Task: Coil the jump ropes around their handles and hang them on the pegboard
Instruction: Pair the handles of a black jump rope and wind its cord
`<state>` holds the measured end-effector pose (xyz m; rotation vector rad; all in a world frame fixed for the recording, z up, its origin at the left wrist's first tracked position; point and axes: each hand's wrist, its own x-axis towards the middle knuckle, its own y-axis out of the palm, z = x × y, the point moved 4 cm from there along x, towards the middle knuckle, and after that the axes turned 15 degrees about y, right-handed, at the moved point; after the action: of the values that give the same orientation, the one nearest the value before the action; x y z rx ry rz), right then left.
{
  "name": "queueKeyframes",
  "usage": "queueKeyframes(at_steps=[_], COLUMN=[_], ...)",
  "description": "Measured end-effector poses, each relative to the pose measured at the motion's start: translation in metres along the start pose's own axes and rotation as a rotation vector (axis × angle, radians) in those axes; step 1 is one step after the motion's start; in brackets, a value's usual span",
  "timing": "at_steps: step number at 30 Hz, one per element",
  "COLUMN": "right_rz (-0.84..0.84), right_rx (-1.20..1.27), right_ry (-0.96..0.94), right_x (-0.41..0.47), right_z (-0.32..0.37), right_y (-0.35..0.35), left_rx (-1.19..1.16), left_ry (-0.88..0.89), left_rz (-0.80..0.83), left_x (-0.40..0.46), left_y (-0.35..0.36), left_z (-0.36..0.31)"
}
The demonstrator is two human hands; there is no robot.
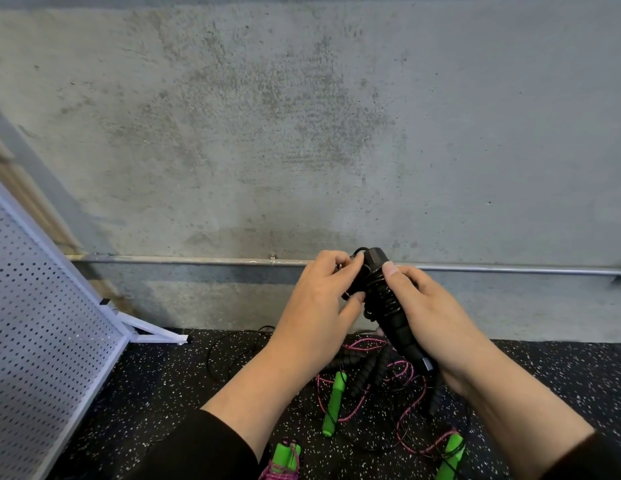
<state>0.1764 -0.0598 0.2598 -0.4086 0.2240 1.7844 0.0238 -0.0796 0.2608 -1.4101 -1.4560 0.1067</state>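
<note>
Above floor | right hand (437,320) grips black handles (388,306) | left hand (319,306) pinches cord

I face the wall (302,116); a pipe (163,260) runs along it low down, just above the floor (163,393). The pegboard (42,323) stands at my left, leaning, its foot (156,336) on the floor beside the wall. My left hand (319,306) and right hand (430,317) meet before the pipe, with the coiled handles (382,299) between them. Below my hands, on the floor, lies a tangle of ropes (402,375), one loose handle (333,403) in its middle, another (451,455) to the right. A wound bundle (285,459) lies nearest me, left of the tangle.
</note>
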Motion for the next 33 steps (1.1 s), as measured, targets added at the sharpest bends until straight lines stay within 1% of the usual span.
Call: queueKeyframes(at_steps=[4, 7, 12, 18, 26, 28, 30, 33], right_rz=[-0.002, 0.003, -0.001, -0.012, -0.036, -0.045, -0.04, -0.019], right_rx=[-0.011, -0.037, -0.029, -0.047, -0.089, -0.09, -0.09, -0.093], right_ry=[-0.001, 0.004, 0.049, 0.058, 0.039, 0.03, 0.036, 0.065], right_x=[0.0008, 0.0012, 0.0019, 0.0009, 0.0007, 0.001, 0.0021, 0.0023], right_z=[0.0017, 0.0002, -0.0024, 0.0004, 0.0034, 0.0042, 0.0035, 0.0026], right_y=[-0.0004, 0.0015, 0.002, 0.0009, -0.001, -0.0022, -0.0018, 0.0], left_rx=[0.02, 0.034, -0.019, -0.066, -0.227, -0.18, -0.114, -0.128], left_ry=[0.031, 0.025, 0.013, -0.004, -0.139, -0.101, -0.058, -0.103], left_rz=[-0.117, -0.147, -0.117, -0.072, -0.018, 0.028, 0.005, -0.037], left_x=[0.0, 0.0002, 0.002, 0.0035, 0.0038, 0.0044, 0.0035, 0.0026], left_y=[-0.0037, -0.0073, -0.0083, -0.0065, -0.0066, -0.005, -0.0032, -0.003], left_z=[-0.0052, -0.0075, -0.0068, -0.0045, -0.0025, -0.0049, -0.0064, -0.0054])
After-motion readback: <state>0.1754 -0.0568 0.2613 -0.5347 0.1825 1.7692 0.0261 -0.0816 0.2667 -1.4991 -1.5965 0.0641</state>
